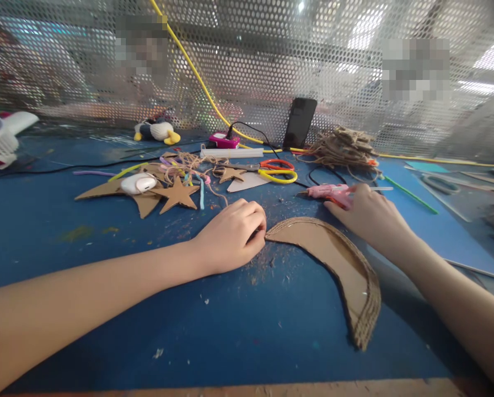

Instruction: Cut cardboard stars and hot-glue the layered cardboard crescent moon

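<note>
A cardboard crescent (329, 248) lies flat on the blue table, with rows of twine along its outer curved edge. The fingers of my left hand (234, 237) are closed on its pointed left tip, which they partly cover. Beyond the crescent, to the right, a pink hot glue gun (329, 192) rests on its side with its nozzle facing left. My right hand (369, 212) is wrapped round its handle, and a clear glue stick (381, 188) shows behind it.
Cardboard stars (181, 194), a white case (138, 183) and tangled yarn (189, 165) lie left of yellow-and-red scissors (278, 172). A twine bundle (344, 148) and a leaning phone (300, 122) are behind. Perforated metal mesh (247, 55) closes off the far side.
</note>
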`<state>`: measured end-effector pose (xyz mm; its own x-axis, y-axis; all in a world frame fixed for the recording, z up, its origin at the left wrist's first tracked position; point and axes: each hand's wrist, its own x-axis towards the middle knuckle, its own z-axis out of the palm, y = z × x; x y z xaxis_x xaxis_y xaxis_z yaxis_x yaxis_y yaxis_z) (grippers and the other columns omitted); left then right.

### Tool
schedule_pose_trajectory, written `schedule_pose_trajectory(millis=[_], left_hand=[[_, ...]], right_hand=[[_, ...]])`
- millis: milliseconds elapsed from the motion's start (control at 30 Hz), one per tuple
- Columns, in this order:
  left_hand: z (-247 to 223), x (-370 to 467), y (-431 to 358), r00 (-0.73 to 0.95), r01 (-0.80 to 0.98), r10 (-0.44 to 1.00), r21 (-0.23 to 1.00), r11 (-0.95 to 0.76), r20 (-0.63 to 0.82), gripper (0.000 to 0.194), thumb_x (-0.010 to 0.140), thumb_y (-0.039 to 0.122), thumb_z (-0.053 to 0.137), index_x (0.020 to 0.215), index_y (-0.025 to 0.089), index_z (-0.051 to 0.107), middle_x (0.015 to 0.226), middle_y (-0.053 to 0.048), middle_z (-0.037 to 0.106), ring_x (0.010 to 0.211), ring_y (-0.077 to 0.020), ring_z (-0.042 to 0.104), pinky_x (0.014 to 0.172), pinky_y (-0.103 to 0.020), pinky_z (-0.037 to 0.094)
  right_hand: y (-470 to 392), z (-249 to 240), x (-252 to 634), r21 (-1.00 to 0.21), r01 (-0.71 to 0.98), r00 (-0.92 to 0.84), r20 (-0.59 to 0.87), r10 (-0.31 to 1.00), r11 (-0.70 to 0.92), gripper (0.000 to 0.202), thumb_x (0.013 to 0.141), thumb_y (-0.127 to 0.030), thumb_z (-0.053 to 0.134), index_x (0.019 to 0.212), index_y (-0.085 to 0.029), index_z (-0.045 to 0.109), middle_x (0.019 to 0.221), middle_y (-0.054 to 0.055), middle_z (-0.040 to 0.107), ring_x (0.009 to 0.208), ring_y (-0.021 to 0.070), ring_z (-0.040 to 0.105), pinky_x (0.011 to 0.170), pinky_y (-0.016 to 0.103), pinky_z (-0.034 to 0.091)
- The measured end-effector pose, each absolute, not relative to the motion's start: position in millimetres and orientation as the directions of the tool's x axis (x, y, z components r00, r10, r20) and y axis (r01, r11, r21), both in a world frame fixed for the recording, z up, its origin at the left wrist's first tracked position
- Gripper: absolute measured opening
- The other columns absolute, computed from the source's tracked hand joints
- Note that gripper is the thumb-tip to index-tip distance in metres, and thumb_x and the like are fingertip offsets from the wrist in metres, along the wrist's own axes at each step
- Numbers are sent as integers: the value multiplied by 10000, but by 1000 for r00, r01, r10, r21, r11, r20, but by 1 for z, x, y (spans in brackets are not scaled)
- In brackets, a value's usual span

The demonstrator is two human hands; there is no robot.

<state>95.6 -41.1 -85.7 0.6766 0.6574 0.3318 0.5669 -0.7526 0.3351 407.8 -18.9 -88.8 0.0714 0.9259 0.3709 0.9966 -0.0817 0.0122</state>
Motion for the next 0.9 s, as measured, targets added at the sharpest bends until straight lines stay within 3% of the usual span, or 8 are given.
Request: schedule_pose_trajectory(millis=[167, 367, 500, 633, 900], left_hand=[[-87, 95, -41, 678, 557, 649, 334, -760, 344, 145, 922, 138, 468, 841, 176, 581, 1020, -89, 656, 982, -239, 573, 905, -424, 485], [-87, 95, -40, 678, 550, 643, 335, -765, 356, 147, 925, 142, 472, 840, 180, 586, 1012, -87, 659, 973, -238, 578, 901, -425, 488], [-86, 95, -41, 680, 556, 648, 335, -761, 343, 155, 935, 146, 466, 850, 171, 594, 1010, -90, 659, 982, -242, 577, 914, -431, 486], [-86, 95, -41, 677, 563, 651, 327, -759, 344, 155, 934, 141, 470, 855, 165, 601, 1017, -94, 657, 986, -242, 574, 918, -431, 487], [-86, 96, -41, 661, 580, 657, 310, -754, 362, 129, 913, 144, 498, 836, 175, 596, 994, -91, 659, 970, -244, 578, 900, -432, 491]], right_hand=[[-16, -91, 412, -47, 998, 46, 424, 905, -28, 402, 879, -539, 552, 1092, -198, 541, 894, 160, 717, 731, 346, 689, 573, 416, 459], [-20, -76, 399, -178, 981, 150, 454, 878, -75, 406, 880, -485, 550, 1168, -204, 496, 1055, 189, 717, 877, 396, 696, 644, 451, 478], [-24, -74, 391, -219, 974, 66, 529, 846, 61, 381, 885, -453, 559, 1194, -245, 476, 1136, 151, 705, 881, 357, 699, 659, 454, 504], [-29, -78, 384, -241, 952, -29, 544, 838, 189, 392, 879, -443, 590, 1188, -235, 468, 1093, 134, 702, 860, 320, 701, 658, 419, 511], [-30, -86, 378, -263, 910, -114, 587, 802, 321, 479, 756, -434, 752, 1115, -252, 491, 1030, 80, 687, 799, 239, 671, 642, 355, 527]])
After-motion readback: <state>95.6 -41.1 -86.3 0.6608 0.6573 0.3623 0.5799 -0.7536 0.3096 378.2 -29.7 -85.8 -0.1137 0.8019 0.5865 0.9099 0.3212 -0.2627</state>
